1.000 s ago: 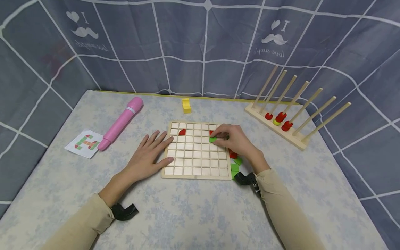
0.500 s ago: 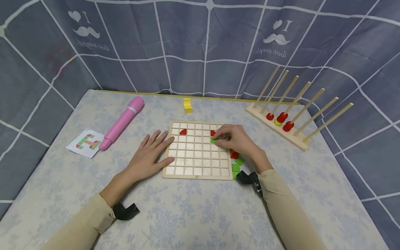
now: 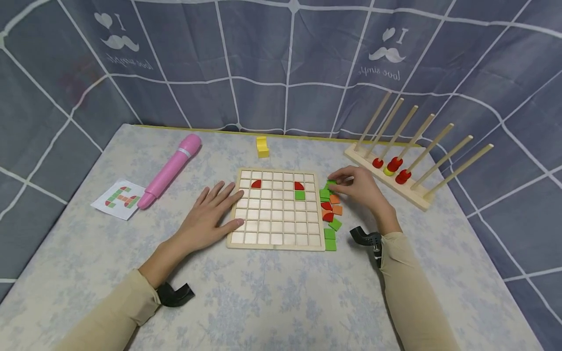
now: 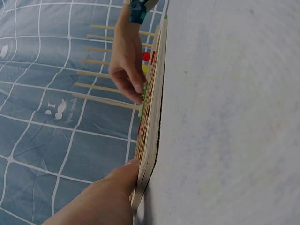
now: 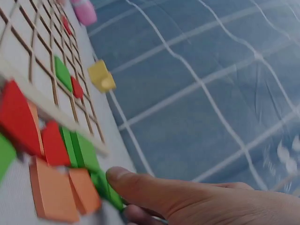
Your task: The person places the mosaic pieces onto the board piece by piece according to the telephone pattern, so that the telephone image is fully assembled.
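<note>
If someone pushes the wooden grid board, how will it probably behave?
The grid board is probably stiff, with its straight wooden rim. Tipping seems unlikely, as it lies flat. The left hand resting on its edge may resist the push.

Green tiles [image 3: 330, 233], red tiles [image 3: 299, 186], white-gridded blue curtain [image 3: 259, 105]

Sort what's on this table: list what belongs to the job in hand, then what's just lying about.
Likely part of the job:
Grid board, touched by the left hand
Red pieces and green square set in it
Loose pieces beside it, at the right hand
Pattern card, similar colours

Apparently lying about:
Pink stick
Yellow block
Peg stand
</note>
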Available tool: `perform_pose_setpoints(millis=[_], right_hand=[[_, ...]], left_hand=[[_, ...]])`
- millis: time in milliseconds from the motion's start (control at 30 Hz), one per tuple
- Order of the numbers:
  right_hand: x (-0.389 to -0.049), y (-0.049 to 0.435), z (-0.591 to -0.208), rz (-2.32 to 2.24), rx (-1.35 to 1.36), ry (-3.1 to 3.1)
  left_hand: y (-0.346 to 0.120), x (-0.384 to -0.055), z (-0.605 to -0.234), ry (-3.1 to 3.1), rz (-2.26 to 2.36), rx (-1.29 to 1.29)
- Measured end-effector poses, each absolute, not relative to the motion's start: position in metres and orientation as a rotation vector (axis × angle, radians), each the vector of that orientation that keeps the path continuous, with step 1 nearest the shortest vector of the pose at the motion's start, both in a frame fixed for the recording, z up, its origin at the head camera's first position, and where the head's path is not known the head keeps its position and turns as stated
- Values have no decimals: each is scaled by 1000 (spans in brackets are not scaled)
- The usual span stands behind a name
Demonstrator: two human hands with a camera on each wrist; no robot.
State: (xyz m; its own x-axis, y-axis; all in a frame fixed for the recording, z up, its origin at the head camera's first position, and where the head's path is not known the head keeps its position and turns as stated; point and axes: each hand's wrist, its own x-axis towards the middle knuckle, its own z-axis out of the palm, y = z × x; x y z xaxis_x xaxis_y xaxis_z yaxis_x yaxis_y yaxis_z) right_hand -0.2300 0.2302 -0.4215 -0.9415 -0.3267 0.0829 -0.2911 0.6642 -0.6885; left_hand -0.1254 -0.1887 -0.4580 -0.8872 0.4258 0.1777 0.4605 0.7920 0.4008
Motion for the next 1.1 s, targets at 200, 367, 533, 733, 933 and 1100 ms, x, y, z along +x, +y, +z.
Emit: perform_pose_setpoints(millis=[200, 367, 533, 733, 933, 1100], right_hand=[[-235, 248, -430, -1130, -541, 2796], [-234, 249, -434, -1072, -674, 2771], [-234, 248, -430, -988, -639, 2796], [-238, 248, -426, -915, -586, 2891], [-235, 247, -431, -992, -538, 2929], [-239, 227, -427, -1052, -613, 2944]], left_hand=[[-188, -126, -459, -2898, -697, -723], [-188, -125, -461, -2902, -690, -740], [-188, -125, -460, -2902, -680, -732], [-188, -124, -458, -2893, -688, -725], [-187, -123, -458, -2893, -696, -731], [-188, -124, -457, -2893, -686, -720]])
